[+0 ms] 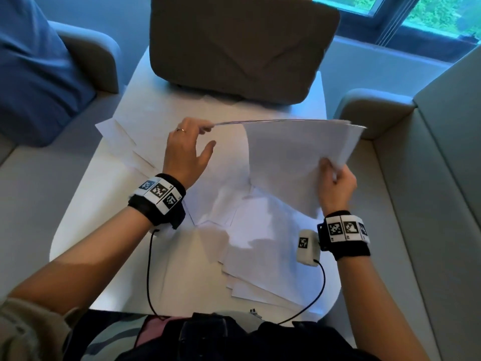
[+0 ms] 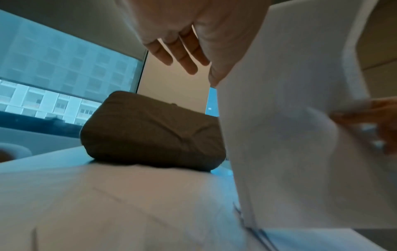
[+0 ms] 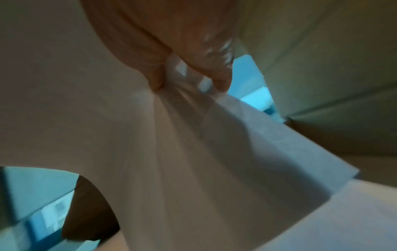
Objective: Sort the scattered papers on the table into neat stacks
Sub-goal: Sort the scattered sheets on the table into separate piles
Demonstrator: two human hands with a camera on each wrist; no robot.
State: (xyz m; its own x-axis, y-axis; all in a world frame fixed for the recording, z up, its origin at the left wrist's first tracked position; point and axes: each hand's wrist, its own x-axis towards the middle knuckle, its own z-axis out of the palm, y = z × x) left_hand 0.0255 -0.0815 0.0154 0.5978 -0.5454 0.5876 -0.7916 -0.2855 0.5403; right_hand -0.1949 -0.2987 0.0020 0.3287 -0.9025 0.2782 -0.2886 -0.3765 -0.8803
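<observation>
**A lifted sheaf, loosely held at two corners**

Your right hand pinches the near edge of a sheaf of papers, thumb on top and fingers curled beneath, and holds it tilted up above the table. Your left hand pinches the sheaf's far left corner between forefinger and thumb tip, the other fingers spread loose. The sheets fan apart at the right edge, so they are not squared.

Below, loose papers lie overlapping across the table's middle and near side, and more sheets sit at the left edge. A dark cushion rests at the far end.

The risk, as I judge it: with so light a hold, the fanned sheets may slide out and scatter again. Tapping the sheaf down over the loose papers could also catch and crumple them, or push sheets off the near edge.
</observation>
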